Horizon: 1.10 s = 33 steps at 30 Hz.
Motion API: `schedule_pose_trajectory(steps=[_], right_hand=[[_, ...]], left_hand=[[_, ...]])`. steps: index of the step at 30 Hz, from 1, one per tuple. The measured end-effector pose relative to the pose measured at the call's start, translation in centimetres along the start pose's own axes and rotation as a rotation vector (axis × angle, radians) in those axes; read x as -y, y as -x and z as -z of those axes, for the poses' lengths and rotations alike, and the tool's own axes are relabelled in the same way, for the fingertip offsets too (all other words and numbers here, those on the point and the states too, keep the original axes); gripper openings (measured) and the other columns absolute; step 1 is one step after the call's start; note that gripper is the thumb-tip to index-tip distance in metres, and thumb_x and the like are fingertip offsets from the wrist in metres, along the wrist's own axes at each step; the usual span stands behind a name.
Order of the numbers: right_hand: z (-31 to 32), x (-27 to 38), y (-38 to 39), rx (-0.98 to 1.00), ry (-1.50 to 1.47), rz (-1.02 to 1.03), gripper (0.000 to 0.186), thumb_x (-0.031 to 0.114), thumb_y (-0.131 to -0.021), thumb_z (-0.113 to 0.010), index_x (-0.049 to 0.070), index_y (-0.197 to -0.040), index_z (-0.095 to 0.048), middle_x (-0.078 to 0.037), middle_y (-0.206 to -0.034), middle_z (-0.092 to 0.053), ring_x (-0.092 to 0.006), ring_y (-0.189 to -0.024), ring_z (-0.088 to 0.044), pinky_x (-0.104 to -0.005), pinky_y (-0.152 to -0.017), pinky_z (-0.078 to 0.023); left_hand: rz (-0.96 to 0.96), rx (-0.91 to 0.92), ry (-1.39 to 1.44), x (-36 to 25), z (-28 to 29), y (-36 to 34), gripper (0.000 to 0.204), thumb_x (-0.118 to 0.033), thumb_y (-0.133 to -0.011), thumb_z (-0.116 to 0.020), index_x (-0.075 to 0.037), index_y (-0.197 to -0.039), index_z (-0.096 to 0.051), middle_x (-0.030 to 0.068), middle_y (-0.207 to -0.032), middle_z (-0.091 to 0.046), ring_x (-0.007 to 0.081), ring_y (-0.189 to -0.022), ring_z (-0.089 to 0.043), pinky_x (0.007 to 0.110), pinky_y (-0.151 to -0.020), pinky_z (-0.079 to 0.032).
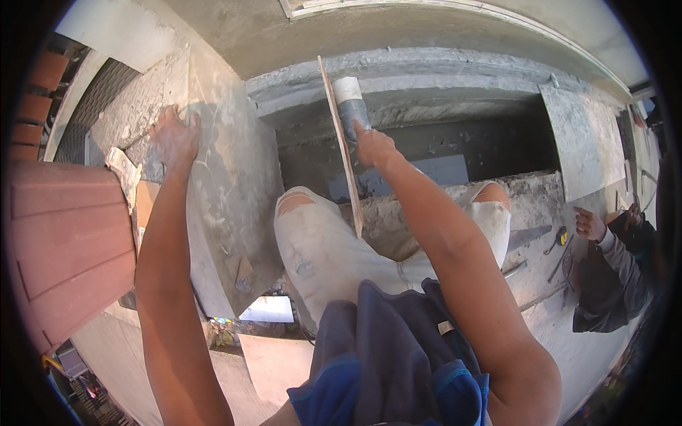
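Note:
My left hand (175,138) lies with fingers spread on the rough top edge of a grey, smooth-faced slab wall (231,153). In my right hand (374,147) is what looks like a rubber mallet (348,94), its thick cylindrical head white at the far end and grey nearer me. Its handle is hidden by the hand. Just left of the mallet, a thin wooden strip (337,117) reaches from the far ledge toward my knees, across a concrete trough (415,186). Dark, wet-looking material and a pale patch show inside the trough.
A stone-look tile (584,142) leans at the trough's right end. Beyond my right knee lie a flat blade (529,236), a yellow tape measure (562,236) and other hand tools. Another person's hand (590,224) is beside them. A reddish ribbed container (71,234) stands left.

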State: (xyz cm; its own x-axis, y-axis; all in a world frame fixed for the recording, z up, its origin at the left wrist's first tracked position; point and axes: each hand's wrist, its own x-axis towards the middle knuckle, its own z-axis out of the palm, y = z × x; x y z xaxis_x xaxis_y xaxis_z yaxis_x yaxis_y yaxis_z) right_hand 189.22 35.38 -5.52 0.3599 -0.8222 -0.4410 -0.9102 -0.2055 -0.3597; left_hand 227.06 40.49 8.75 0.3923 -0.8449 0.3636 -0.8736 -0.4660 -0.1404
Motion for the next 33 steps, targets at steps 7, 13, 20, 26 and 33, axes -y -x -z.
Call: schedule_pose_trajectory(steps=[7, 13, 20, 26, 33], right_hand=[[-1.6, -2.0, 1.3, 0.115, 0.039, -0.002, 0.069, 0.011, -0.09, -0.047, 0.011, -0.154, -0.021, -0.023, -0.117, -0.065, -0.0371, -0.11, -0.063, -0.0472, -0.093, -0.05], [2.5, -13.5, 3.7, 0.087, 0.224, -0.308, 0.066, 0.012, -0.094, -0.043, 0.0, -0.153, -0.016, -0.023, -0.127, -0.06, -0.0364, -0.118, -0.059, -0.0448, -0.098, -0.047], [11.7, -30.6, 10.6, -0.124, 0.113, -0.575, 0.033, 0.011, -0.084, -0.05, -0.009, -0.107, -0.063, -0.03, -0.104, -0.066, -0.0398, -0.101, -0.065, -0.0464, -0.088, -0.053], [13.7, -9.0, 12.3, 0.055, -0.149, -0.022, 0.05, 0.013, -0.083, -0.051, -0.006, -0.128, -0.057, -0.024, -0.081, -0.067, -0.0306, -0.065, -0.067, -0.0408, -0.079, -0.053], [8.2, 7.2, 5.5, 0.194, -0.084, 0.435, 0.052, 0.015, -0.084, -0.051, 0.0, -0.133, -0.054, -0.022, -0.082, -0.063, -0.0341, -0.082, -0.065, -0.0426, -0.083, -0.05]], left_hand=[[0.0, 0.009, -0.016, -0.4, 0.4, 0.0, 0.055, -0.041, -0.086, -0.062, -0.005, -0.128, -0.056, 0.0144, -0.132, -0.055, 0.0273, -0.127, -0.049, 0.047, -0.114, -0.025], [0.0, 0.011, -0.057, -0.2, 0.2, 0.2, 0.057, -0.043, -0.087, -0.06, -0.006, -0.131, -0.056, 0.0136, -0.137, -0.052, 0.0255, -0.131, -0.046, 0.046, -0.116, -0.022], [0.044, 0.075, -0.029, -0.9, 1.2, 0.5, 0.06, -0.044, -0.089, -0.057, -0.007, -0.136, -0.051, 0.0111, -0.142, -0.049, 0.0233, -0.137, -0.04, 0.046, -0.119, -0.018], [0.069, 0.098, -0.066, -1.0, 1.3, 0.8, 0.06, -0.044, -0.091, -0.054, -0.008, -0.138, -0.048, 0.0095, -0.142, -0.048, 0.0225, -0.137, -0.04, 0.046, -0.12, -0.016], [0.067, 0.105, -0.044, -1.5, 1.0, 0.6, 0.059, -0.046, -0.092, -0.052, -0.007, -0.137, -0.049, 0.01, -0.141, -0.049, 0.0242, -0.135, -0.042, 0.047, -0.119, -0.017]])
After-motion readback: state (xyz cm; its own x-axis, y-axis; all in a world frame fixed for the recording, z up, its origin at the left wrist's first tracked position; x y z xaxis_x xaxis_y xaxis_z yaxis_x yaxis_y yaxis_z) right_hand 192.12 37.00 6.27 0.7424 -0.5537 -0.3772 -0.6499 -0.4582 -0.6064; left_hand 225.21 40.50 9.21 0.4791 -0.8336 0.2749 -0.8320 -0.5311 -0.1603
